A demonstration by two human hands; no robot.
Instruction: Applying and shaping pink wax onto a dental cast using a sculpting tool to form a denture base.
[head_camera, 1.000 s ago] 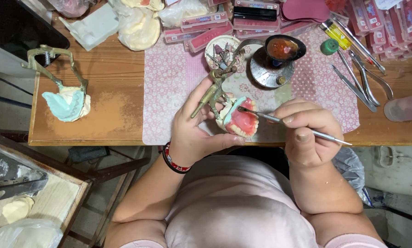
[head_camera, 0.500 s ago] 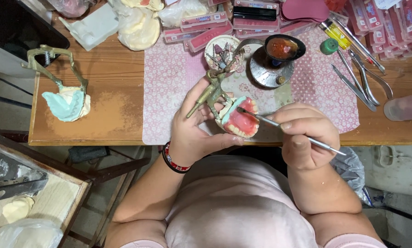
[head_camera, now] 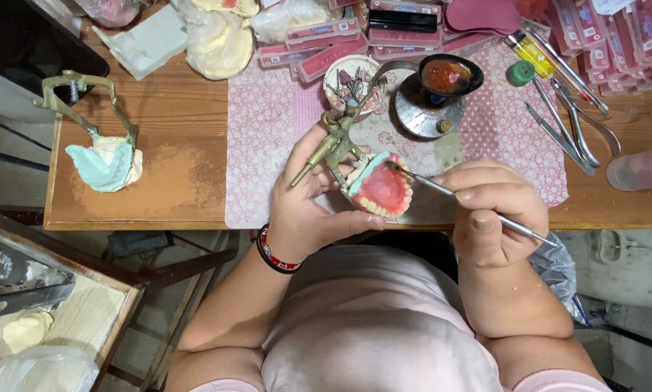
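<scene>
The denture model (head_camera: 381, 190) on its brass articulator (head_camera: 331, 145) sits cupped in our left hand (head_camera: 313, 207), tilted teeth-up just before the patterned mat (head_camera: 268, 131), so our right hand (head_camera: 494, 210), pinching the thin metal tool (head_camera: 442, 192), reaches its pink wax.

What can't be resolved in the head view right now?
- Tool tip: the thin metal instrument meets the pink denture; contact point too small to read.
- Left hand palm side: hidden behind the brass articulator.
- Right hand grip: fingers curl over the shaft.
- Pink boxes: cut by top edge.
</scene>
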